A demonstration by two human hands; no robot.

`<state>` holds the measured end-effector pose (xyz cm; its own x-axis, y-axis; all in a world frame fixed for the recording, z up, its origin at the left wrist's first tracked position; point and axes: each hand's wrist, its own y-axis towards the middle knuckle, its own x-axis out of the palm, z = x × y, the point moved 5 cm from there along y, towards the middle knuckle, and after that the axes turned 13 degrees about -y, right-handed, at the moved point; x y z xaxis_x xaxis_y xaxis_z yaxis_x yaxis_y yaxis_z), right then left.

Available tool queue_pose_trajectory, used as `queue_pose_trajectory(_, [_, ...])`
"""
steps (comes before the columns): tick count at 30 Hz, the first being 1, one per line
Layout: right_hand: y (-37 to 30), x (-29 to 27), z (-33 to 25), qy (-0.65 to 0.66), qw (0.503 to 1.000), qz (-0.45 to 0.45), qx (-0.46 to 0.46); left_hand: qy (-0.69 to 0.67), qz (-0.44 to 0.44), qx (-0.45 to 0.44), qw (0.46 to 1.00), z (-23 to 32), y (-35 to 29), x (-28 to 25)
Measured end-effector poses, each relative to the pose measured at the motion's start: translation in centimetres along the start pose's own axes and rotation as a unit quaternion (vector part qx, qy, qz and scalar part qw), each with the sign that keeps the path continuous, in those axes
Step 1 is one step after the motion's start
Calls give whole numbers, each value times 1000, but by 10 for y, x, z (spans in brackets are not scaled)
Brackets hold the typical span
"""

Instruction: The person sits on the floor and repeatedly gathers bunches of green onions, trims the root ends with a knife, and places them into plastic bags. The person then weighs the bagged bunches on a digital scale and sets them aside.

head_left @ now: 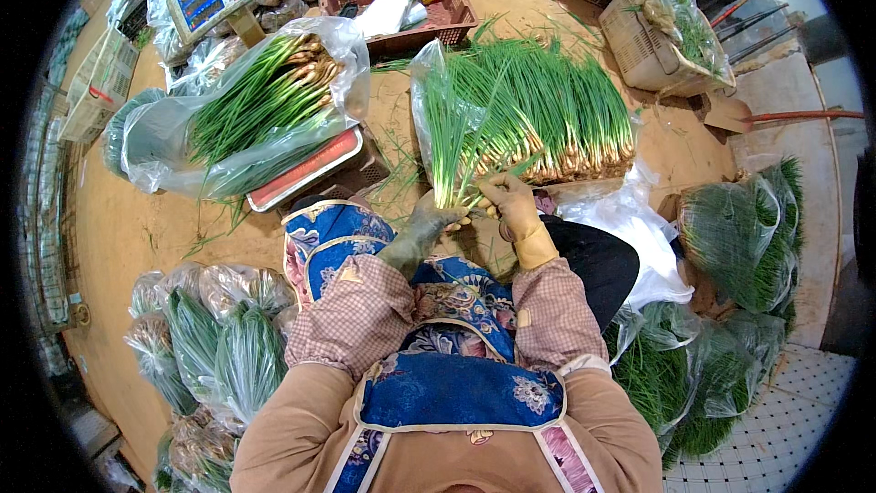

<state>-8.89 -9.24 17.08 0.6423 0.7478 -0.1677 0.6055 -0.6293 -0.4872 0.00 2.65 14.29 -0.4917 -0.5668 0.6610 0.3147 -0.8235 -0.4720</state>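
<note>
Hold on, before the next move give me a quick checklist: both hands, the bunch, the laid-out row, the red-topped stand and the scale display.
1. Left hand gripping the bunch of spring onions near its pale lower ends: ok.
2. Right hand firmly holding stems: cannot tell; its fingers are at the bunch's lower ends.
3. Bunch's green leaves pointing away from the person: ok.
4. Row of spring onions lying with root ends toward the person: ok.
5. Red-topped stand free of load: not ok; an open plastic bag of spring onions lies over it.
6. Scale display lit: ok.
</note>
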Motion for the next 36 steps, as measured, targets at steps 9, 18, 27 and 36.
queue_pose_trajectory(9, [-30,-17,-21,-52,997,36,-37,4,2,-69,998,-3,1,-1])
queue_pose_trajectory(18, [-14,28,-24,-575,775,62,-256,42,-13,-44,998,-6,5,-6])
queue_pose_trajectory(27, [-27,-12,-38,-404,887,155,-160,6,10,-82,997,-7,3,-7])
queue_pose_trajectory(36, [-16,24,-16,-524,832,51,-176,23,-41,-49,998,-9,8,-6])
